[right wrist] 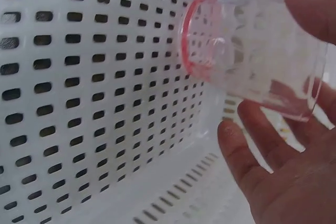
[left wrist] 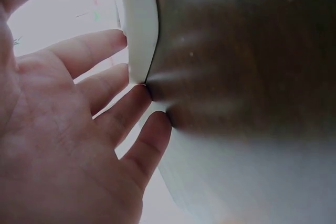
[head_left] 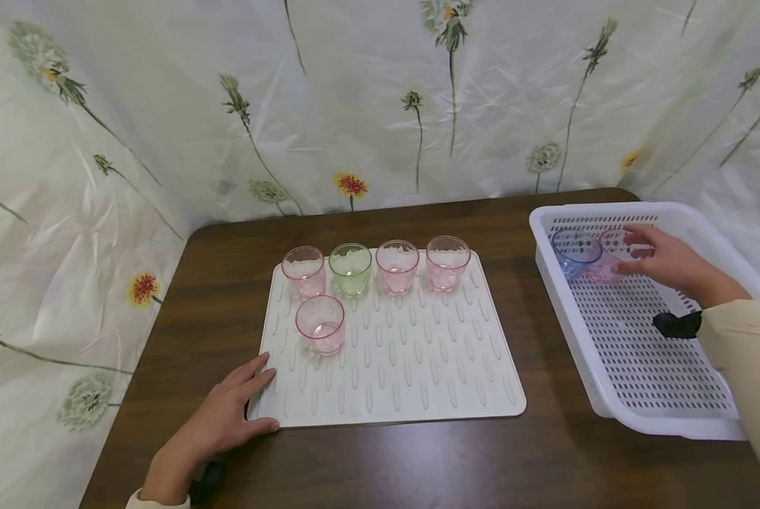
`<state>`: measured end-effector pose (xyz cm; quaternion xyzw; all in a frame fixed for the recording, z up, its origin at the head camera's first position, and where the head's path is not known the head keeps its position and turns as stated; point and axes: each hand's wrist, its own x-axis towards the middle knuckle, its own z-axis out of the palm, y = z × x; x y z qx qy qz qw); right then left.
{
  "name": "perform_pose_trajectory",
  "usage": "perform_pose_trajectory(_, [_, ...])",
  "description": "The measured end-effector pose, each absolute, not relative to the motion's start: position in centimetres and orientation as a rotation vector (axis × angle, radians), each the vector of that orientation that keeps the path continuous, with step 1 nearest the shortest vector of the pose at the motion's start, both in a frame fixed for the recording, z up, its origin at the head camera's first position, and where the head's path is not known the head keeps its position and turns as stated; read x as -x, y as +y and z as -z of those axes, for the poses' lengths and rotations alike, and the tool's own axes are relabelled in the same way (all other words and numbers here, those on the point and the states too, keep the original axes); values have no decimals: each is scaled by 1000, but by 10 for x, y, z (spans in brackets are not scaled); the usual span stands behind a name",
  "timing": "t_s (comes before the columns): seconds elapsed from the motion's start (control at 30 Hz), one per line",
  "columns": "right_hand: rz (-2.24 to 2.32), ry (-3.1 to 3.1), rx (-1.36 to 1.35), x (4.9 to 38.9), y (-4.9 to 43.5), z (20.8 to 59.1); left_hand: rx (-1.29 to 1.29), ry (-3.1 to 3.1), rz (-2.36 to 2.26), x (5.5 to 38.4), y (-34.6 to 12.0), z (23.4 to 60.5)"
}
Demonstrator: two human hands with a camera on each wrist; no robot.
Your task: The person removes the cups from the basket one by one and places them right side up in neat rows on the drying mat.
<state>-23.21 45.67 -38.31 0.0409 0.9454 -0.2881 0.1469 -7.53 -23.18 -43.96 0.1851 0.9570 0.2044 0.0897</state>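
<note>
In the head view, my left hand (head_left: 222, 416) rests at the near left corner of a white drying mat (head_left: 418, 382), fingers spread. In the left wrist view, its fingertips (left wrist: 157, 124) touch the mat's edge and the dark table. My right hand (head_left: 669, 261) reaches into a white perforated basket (head_left: 599, 382), around a clear pink glass (head_left: 604, 270). In the right wrist view, thumb and fingers lie on either side of that glass (right wrist: 252, 51), loosely spread; firm contact cannot be made out. A blue glass (head_left: 572, 263) stands beside it in the basket.
Along the mat's far edge stand a pink glass (head_left: 305, 274), a green glass (head_left: 352, 272) and two more pink glasses. Another pink glass (head_left: 322, 329) stands in front, at the left. A flowered curtain (head_left: 367, 106) hangs behind the brown table (head_left: 418, 466).
</note>
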Motion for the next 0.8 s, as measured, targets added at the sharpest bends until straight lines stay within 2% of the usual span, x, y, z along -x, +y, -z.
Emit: perform_pose_trajectory(0.8, [940, 2711, -106, 227, 464, 388, -543, 2845, -607, 76, -230, 442])
